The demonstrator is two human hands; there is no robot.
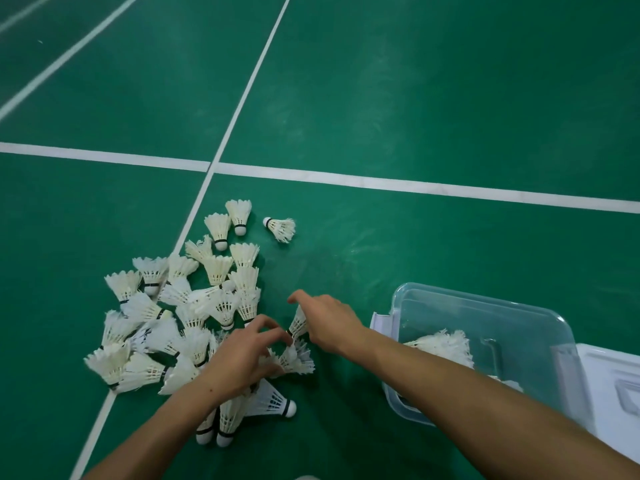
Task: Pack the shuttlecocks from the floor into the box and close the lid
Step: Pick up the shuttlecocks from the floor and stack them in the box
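Both hands are reaching over the pile: the left hand point(244, 355) is curling its fingers round a shuttlecock point(294, 358) at the pile's right edge, and the right hand point(329, 323) is pinching another shuttlecock point(299, 322) by its feathers. Green sports flooring point(415, 98) is filling the whole view, with white court lines point(381, 183) crossing it just beyond the heap. Roughly thirty white feather shuttlecocks are lying jumbled in the pile point(180, 323), and one stray shuttlecock point(281, 228) is lying apart at the far side. One clear plastic box point(485, 320) is sitting open to the right, holding a few shuttlecocks, with its white lid point(609, 382) lying beside it.
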